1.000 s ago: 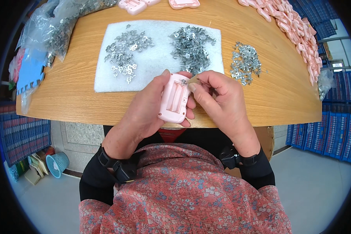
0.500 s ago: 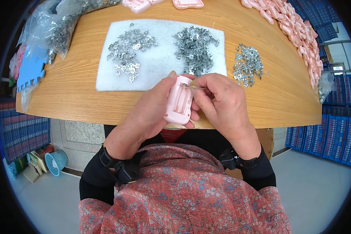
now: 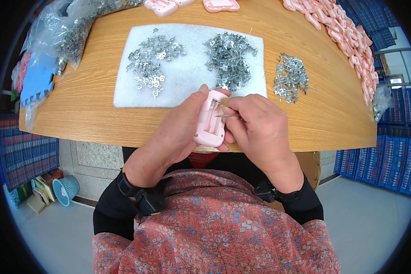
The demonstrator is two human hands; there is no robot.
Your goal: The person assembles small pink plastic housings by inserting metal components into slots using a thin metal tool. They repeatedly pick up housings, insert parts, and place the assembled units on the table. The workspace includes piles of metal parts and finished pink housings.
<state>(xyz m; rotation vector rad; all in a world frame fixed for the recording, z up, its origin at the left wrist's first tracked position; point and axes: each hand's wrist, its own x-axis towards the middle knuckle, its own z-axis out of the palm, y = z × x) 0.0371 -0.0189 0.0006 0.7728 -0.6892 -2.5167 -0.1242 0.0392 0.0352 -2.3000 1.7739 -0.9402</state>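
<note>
My left hand (image 3: 178,123) grips a pink plastic casing (image 3: 208,137) just above the table's near edge, its thumb along the left side and fingertips showing underneath. A long recessed battery compartment (image 3: 213,119) faces up, with a small metal piece (image 3: 218,101) at its far end. In my right hand (image 3: 262,125) are thin pointed metal tweezers (image 3: 227,116), pinched between thumb and fingers. Their tip points left over the compartment; whether it touches the casing I cannot tell. Beyond my hands, a white foam sheet (image 3: 194,45) bears two heaps of small metal contact plates (image 3: 228,59), (image 3: 150,55).
Another heap of metal pieces (image 3: 291,77) lies on the wooden table (image 3: 324,109) right of the foam. Many pink casings (image 3: 347,45) line the right edge; a few more (image 3: 221,5) sit at the back. A plastic bag of metal parts (image 3: 68,41) and a blue foam mat (image 3: 36,80) are at left.
The tweezers' tip has moved away from the compartment's far end, toward me. My right hand has come slightly nearer; the left still holds the casing.
</note>
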